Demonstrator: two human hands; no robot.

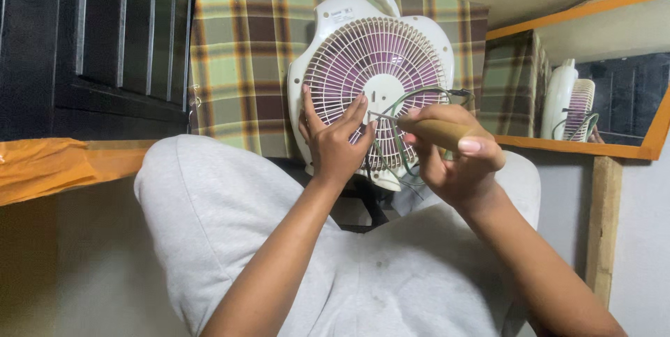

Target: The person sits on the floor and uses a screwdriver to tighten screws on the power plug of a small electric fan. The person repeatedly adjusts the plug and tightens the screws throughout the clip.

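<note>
A white fan with a round grille and purple blades stands upright between my raised knees, facing me. My left hand rests on the lower left of the grille, fingers spread and steadying it. My right hand is closed around a wooden-handled screwdriver, its thin metal tip pointing left toward the white hub at the grille's centre. A green wire loops across the grille's right side, just above my right hand.
My grey trousers fill the lower view. Behind the fan hangs a plaid cloth. A dark panelled door is at left, an orange cloth below it. An orange-framed mirror at right reflects the fan.
</note>
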